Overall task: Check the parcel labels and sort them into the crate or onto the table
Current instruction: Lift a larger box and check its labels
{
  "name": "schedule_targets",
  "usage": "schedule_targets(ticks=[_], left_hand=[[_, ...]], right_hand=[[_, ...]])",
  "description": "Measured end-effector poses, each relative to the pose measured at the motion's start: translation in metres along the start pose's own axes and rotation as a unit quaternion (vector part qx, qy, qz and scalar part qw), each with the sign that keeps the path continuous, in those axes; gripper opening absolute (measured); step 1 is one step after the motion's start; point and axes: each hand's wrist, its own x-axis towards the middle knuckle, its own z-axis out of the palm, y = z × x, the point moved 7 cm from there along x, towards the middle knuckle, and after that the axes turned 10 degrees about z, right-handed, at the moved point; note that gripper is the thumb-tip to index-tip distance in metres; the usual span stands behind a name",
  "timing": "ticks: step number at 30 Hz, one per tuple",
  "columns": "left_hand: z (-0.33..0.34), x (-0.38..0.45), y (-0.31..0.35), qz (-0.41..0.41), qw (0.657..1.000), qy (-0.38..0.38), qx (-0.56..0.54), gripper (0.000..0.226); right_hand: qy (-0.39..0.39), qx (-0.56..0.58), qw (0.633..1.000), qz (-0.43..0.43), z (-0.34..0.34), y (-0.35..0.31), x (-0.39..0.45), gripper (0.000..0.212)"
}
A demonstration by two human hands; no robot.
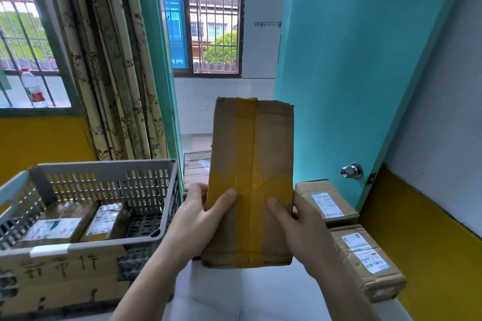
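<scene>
Holding up a tall brown cardboard parcel (251, 180) on end above the white table (234, 292), its taped face turning toward the camera, no label showing on this side. Running down the middle and across the lower part, strips of tan packing tape. Gripping the parcel's lower left edge, the left hand (203, 219), thumb pressing on the front face and fingers wrapping behind. Gripping the lower right edge, the right hand (300, 224), thumb lying on the front, the rest curling round the side. Both hands clamping on the same parcel, well apart from each other across its width.

Sitting to the left, touching nothing of the held parcel, a grey slotted plastic crate (104, 180), and lying flat inside it two parcels side by side: a wider labelled box (56, 227) at left and a narrower labelled box (107, 221) just beside it at right. Fronting the crate, a cardboard sign (62, 268) bearing handwritten characters.

Resting on the table at right, two more boxes with white labels facing up: a far box (326, 203) near the teal door (352, 73), and a near box (367, 260). Lying behind the held parcel, partly hidden, another cardboard box (195, 169).
</scene>
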Motion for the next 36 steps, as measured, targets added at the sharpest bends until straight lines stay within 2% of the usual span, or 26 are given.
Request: schedule_targets(ticks=[3,6,7,10,11,13,17,20,22,24,27,31,34,36], left_hand=[[-0.007,0.006,0.01,0.023,0.997,0.05,0.047,0.059],[-0.003,0.004,0.008,0.05,0.998,0.041,0.018,0.054],[-0.001,0.003,0.006,0.058,0.998,0.035,0.001,0.055],[0.007,0.001,0.001,0.07,0.997,0.004,-0.034,0.064],[0.009,0.002,0.002,0.071,0.997,-0.005,-0.041,0.063],[0.008,0.006,0.005,0.07,0.996,-0.01,-0.048,0.056],[0.0,0.017,0.013,0.067,0.997,-0.004,0.026,0.073],[0.005,0.017,0.012,0.077,0.994,-0.023,0.074,0.082],[0.01,0.014,0.009,0.088,0.993,-0.025,0.079,0.086],[0.013,0.012,0.008,0.095,0.991,-0.027,0.085,0.087],[0.013,0.014,0.007,0.07,0.997,-0.027,0.03,0.091],[0.003,0.02,0.02,0.085,0.996,0.012,0.033,0.085],[0.004,0.018,0.027,0.114,0.993,0.001,0.02,0.075],[0.008,0.014,0.028,0.137,0.99,-0.007,0.011,0.067]], right_hand=[[0.005,0.013,1.0,0.003,0.001,0.003,0.001,0.045],[0.035,0.021,0.999,-0.003,-0.006,-0.004,0.004,0.056],[0.045,0.005,0.999,-0.015,-0.009,-0.006,0.006,0.055],[0.052,-0.059,0.996,-0.039,-0.009,-0.003,0.008,0.034],[0.056,-0.067,0.995,-0.045,-0.009,-0.002,0.007,0.032],[0.06,-0.077,0.993,-0.062,-0.009,-0.003,0.005,0.042],[0.044,-0.055,0.996,-0.059,-0.01,-0.012,0.002,0.031],[0.093,-0.067,0.992,-0.047,-0.019,-0.016,0.007,0.053],[0.12,-0.095,0.986,-0.061,-0.021,-0.019,0.005,0.06],[0.116,-0.109,0.984,-0.075,-0.021,-0.016,0.003,0.07],[0.096,-0.111,0.987,-0.069,-0.02,-0.009,0.005,0.079],[0.063,-0.076,0.993,-0.062,-0.018,-0.021,0.002,0.047],[0.1,-0.062,0.991,-0.07,-0.028,-0.032,0.006,0.072],[0.121,-0.087,0.986,-0.075,-0.033,-0.036,0.007,0.074]])
